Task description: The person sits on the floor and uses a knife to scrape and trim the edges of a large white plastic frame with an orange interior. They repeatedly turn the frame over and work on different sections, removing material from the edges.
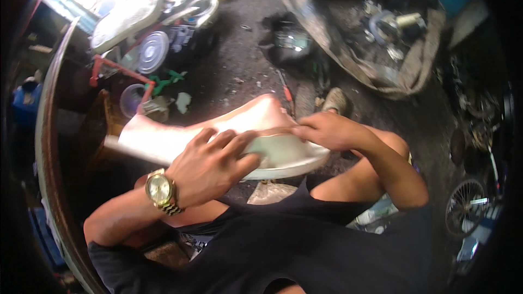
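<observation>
Across my lap lies a large, pale moulded piece (pixel 174 144), white to pinkish, with a wide rim along its near side and a greenish inner area. My left hand (pixel 212 163), a gold watch on its wrist, bends over the piece with its fingers apart and pressed on it. At the piece's right end my right hand (pixel 329 130) has its fingers drawn together in a pinch. A thin brown strip or edge (pixel 274 131) runs between the fingertips of both hands. What the right fingertips pinch is hidden, and slight blur covers the hands.
A red-handled screwdriver (pixel 287 93) lies on the dark floor beyond. At far left stand a round white lid (pixel 153 52), a red frame (pixel 122 71) and other clutter. A dirty cloth sack (pixel 348 60) spreads at far right; a spoked wheel (pixel 466 207) is on the right.
</observation>
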Tool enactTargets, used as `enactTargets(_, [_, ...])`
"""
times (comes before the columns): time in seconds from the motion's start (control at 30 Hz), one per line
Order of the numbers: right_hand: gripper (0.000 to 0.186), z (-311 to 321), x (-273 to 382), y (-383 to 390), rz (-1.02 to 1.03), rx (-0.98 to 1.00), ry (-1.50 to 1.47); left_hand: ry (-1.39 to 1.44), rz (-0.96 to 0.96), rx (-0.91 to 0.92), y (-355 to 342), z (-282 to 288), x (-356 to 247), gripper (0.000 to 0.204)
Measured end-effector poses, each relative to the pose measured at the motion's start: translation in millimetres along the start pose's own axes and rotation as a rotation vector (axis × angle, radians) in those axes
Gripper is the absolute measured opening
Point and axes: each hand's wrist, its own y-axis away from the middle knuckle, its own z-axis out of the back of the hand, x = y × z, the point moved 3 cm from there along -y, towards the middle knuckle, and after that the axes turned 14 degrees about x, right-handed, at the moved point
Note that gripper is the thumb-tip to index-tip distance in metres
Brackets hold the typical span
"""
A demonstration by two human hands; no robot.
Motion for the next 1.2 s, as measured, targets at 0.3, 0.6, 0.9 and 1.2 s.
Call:
enactTargets(0.3, [0.036, -21, 38, 25, 0.089, -0.507, -0.483, -0.303, 0.113, -0.439, 2, 45, 67, 0.026])
enactTargets(0.6, [0.04, -38, -3, -224, -0.083, -0.545, -0.282, 1.458, 0.666, -1.125, -66, -163, 104, 0.063])
enactTargets(0.9, [0.024, -115, -23, -221, -0.08, -0.71, -0.149, 0.916, 0.968, -0.91, -87, -235, 129, 0.014])
enactTargets(1.2, [0.027, -40, 4, -180, -0.076, -0.681, -0.069, 1.162, 0.724, -0.993, -89, -188, 128, 0.018])
